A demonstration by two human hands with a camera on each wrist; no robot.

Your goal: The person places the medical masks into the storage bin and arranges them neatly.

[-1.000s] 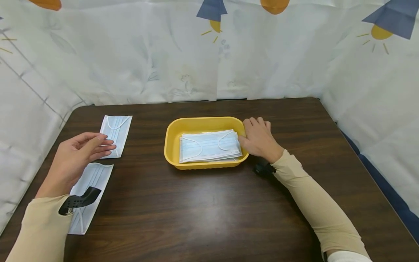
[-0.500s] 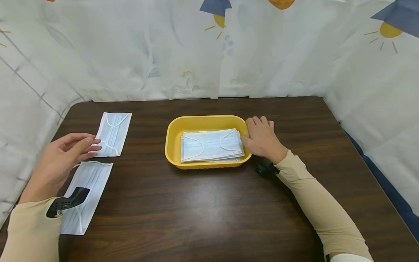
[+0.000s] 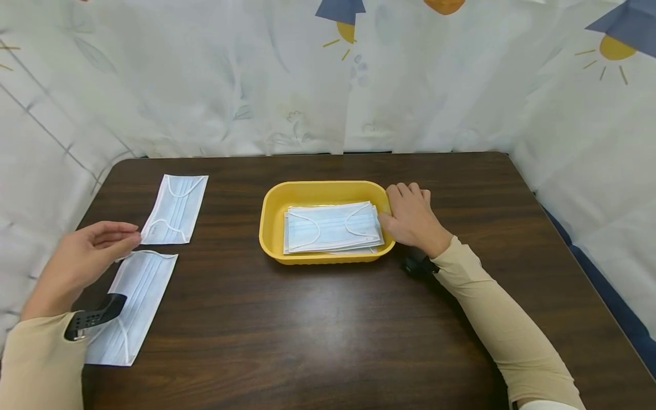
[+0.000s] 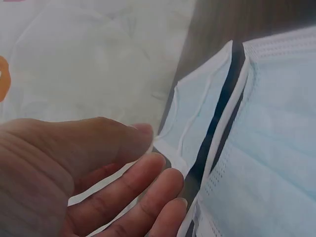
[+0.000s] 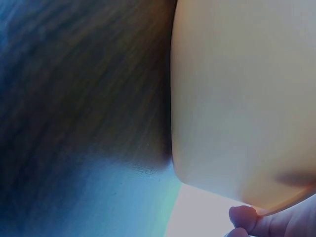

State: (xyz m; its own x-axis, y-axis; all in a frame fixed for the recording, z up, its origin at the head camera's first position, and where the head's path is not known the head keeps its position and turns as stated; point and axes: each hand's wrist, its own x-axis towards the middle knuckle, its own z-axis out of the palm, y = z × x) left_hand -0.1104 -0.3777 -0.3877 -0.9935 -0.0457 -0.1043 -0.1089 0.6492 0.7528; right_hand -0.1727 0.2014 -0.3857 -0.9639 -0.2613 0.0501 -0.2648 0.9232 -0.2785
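Observation:
My left hand (image 3: pixel 84 262) is at the near-left corner of the farther face mask (image 3: pixel 176 208), a light blue pleated one with white ear loops. In the left wrist view my thumb (image 4: pixel 121 136) pinches at that mask's edge where a loop starts, its index finger mostly hidden. The nearer face mask (image 3: pixel 146 296) lies flat, partly under my left wrist. My right hand (image 3: pixel 412 219) grips the right end of a yellow tray (image 3: pixel 274 245), fingers over its rim. Inside the tray rests a stack of face masks (image 3: pixel 333 228). The right wrist view shows mostly the tray's outer wall (image 5: pixel 242 98).
A dark wood-grain table (image 3: pixel 307 330) carries everything. Around its back and sides hangs a white patterned curtain (image 3: pixel 230 85). The left forearm wears a black wrist strap (image 3: pixel 97 316) over a beige sleeve.
My left hand has drawn left and slightly toward me, uncovering more of the farther mask and its near loop. Its thumb and fingertips have come together. My right hand stays on the tray.

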